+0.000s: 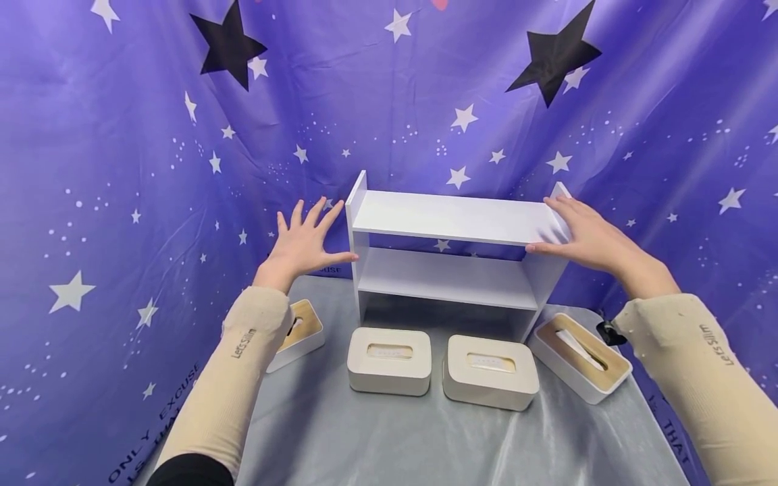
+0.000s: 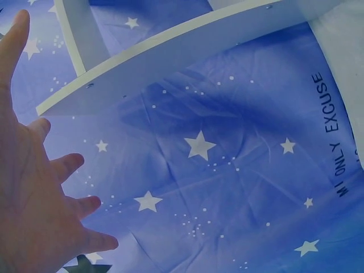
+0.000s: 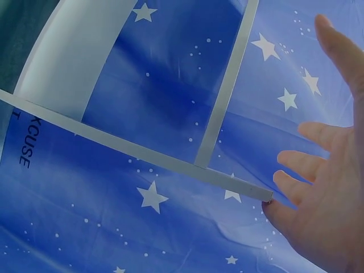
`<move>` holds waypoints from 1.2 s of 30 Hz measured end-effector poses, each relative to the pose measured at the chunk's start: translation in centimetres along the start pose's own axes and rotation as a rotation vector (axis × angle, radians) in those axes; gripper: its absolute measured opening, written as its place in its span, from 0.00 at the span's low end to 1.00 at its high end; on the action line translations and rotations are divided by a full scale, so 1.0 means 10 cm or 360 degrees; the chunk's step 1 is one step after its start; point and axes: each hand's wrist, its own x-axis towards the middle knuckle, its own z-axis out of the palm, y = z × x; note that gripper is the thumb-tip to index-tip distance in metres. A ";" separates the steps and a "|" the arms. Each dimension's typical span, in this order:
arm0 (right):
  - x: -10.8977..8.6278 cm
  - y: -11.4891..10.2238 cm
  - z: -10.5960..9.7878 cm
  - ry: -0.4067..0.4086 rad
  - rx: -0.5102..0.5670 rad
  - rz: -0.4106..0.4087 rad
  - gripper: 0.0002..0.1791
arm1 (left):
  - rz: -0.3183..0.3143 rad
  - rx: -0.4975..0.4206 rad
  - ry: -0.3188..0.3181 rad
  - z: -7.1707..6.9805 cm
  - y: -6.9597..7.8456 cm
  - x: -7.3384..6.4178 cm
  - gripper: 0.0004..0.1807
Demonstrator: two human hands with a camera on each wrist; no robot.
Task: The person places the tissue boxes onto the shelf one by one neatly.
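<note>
A white two-tier shelf [image 1: 450,216] stands at the back of the table. My left hand [image 1: 300,246] is raised beside its left side panel with fingers spread and holds nothing. The left wrist view shows this hand [image 2: 34,199] near the end of the panel [image 2: 170,54]. At the shelf's upper right corner, my right hand [image 1: 592,236] hovers or rests with fingers extended; contact is hard to judge from the head view. In the right wrist view, the little finger of that hand [image 3: 330,199] meets the end of the side panel [image 3: 142,152].
Two white slotted boxes, one left [image 1: 389,383] and one right [image 1: 486,393], sit before the shelf on the grey cloth [image 1: 444,445]. Wood-topped boxes lie angled at the left [image 1: 304,349] and right [image 1: 562,368]. A purple star-patterned curtain [image 1: 377,81] hangs behind.
</note>
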 end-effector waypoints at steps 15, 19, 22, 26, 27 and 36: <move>-0.07 -0.09 0.02 0.0110 0.0015 -0.0071 0.56 | 0.0020 -0.0040 0.0025 0.10 -0.02 -0.05 0.59; -0.10 -0.14 0.05 0.0139 0.0042 -0.0116 0.56 | 0.0018 -0.0053 0.0010 0.14 -0.02 -0.08 0.60; -0.12 -0.17 0.08 0.0144 0.0051 -0.0125 0.55 | 0.0018 -0.0055 -0.0008 0.18 -0.03 -0.10 0.60; -0.15 -0.21 0.10 0.0140 0.0054 -0.0121 0.55 | 0.0023 -0.0064 -0.0013 0.23 -0.03 -0.13 0.60; -0.16 -0.21 0.11 0.0140 0.0056 -0.0123 0.55 | 0.0025 -0.0067 -0.0009 0.25 -0.04 -0.13 0.60; -0.21 -0.24 0.15 0.0140 0.0077 -0.0141 0.54 | 0.0025 -0.0089 -0.0024 0.35 -0.04 -0.17 0.61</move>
